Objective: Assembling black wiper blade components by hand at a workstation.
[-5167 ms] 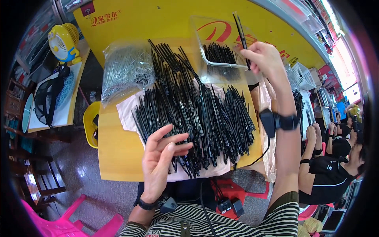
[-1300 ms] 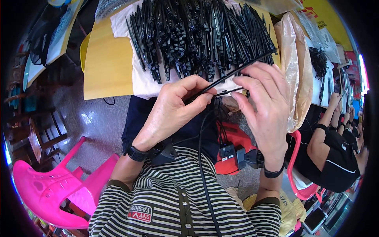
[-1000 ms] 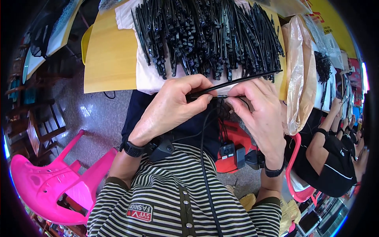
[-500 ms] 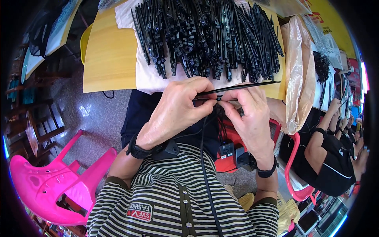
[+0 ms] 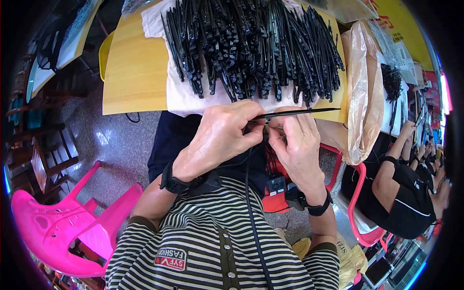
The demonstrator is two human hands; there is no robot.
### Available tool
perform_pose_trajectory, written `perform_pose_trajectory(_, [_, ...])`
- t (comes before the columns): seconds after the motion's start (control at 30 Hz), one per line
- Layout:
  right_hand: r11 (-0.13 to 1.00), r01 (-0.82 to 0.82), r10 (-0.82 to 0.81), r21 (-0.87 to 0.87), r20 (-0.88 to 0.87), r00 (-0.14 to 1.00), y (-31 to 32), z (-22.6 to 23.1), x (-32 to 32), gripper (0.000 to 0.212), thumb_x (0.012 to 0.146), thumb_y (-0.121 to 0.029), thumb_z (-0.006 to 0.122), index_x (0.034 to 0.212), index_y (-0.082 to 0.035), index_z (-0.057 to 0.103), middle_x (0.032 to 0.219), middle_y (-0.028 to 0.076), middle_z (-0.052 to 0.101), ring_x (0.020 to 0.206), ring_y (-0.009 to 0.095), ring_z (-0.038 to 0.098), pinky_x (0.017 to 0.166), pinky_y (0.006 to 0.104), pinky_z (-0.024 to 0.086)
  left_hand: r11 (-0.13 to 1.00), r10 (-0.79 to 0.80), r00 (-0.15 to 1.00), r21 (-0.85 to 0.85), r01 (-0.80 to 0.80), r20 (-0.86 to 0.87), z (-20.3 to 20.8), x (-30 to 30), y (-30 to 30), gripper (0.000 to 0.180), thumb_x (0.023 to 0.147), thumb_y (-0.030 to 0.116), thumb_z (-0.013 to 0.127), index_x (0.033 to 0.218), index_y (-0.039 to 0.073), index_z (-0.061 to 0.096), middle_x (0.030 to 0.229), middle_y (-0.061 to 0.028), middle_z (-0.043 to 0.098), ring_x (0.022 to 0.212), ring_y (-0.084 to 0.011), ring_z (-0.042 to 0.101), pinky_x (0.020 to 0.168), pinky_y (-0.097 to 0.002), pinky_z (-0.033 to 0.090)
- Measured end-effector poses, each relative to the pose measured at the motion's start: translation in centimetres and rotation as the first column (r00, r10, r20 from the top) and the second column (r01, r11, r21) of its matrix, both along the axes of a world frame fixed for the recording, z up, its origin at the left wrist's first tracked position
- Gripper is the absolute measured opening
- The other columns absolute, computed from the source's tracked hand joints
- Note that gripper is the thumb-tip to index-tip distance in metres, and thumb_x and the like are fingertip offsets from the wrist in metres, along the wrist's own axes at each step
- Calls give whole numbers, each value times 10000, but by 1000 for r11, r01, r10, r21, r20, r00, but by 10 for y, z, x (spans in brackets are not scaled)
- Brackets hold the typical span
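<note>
Both hands: your left hand (image 5: 220,137) and right hand (image 5: 297,145) pinch one black strip (image 5: 299,112) | Change: it has drawn level, below the strip pile (image 5: 251,48).

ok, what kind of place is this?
Likely a small manual assembly workshop: a heap of black plastic strips on a yellow table, both hands working one strip, other seated workers at right.

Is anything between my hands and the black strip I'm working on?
Nothing visible. Both the left hand and right hand already pinch the thin black strip at its near end, just in front of the pile of strips on the table.
</note>
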State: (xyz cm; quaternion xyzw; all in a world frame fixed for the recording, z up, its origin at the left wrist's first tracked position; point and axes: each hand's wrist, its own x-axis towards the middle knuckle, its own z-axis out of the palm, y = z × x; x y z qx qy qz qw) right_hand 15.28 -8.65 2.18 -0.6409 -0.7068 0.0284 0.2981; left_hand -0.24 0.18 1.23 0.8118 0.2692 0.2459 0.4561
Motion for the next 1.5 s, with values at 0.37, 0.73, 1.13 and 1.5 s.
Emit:
perform_pose_trajectory(0.37, [953,-37,-17,-301,-175,984,-3,31,11,138,768,-110,676,838,-73,563,711,68,614,625,247,614,547,352,461,903,-37,998,-426,53,46,4,-8,10,181,912,164,582,941,-14,595,706,-16,605,609,-36,546,533,-184,449])
perform_pose_trajectory(0.73, [855,-267,148,-445,-285,947,11,52,13,112,797,-120,649,863,-49,592,726,98,611,618,270,599,552,353,465,649,33,941,-723,236,336,-8,-17,10,181,950,216,492,926,42,535,788,-17,576,474,-41,451,415,-171,335])
perform_pose_trajectory(1.13, [984,-26,-6,-178,-179,984,11,34,10,126,720,-80,711,794,-51,612,728,56,601,663,220,586,579,318,461,517,101,919,-810,278,380,-16,-21,13,147,960,175,491,982,31,507,829,-7,540,509,-34,388,418,-163,289])
perform_pose_trajectory(1.5, [921,-11,-347,-388,-835,427,-10,32,39,122,864,-82,628,963,-13,628,770,36,642,624,50,562,568,177,463,514,243,905,-838,184,348,-20,-22,8,138,951,157,514,984,23,523,659,38,436,535,-19,368,453,-165,276])
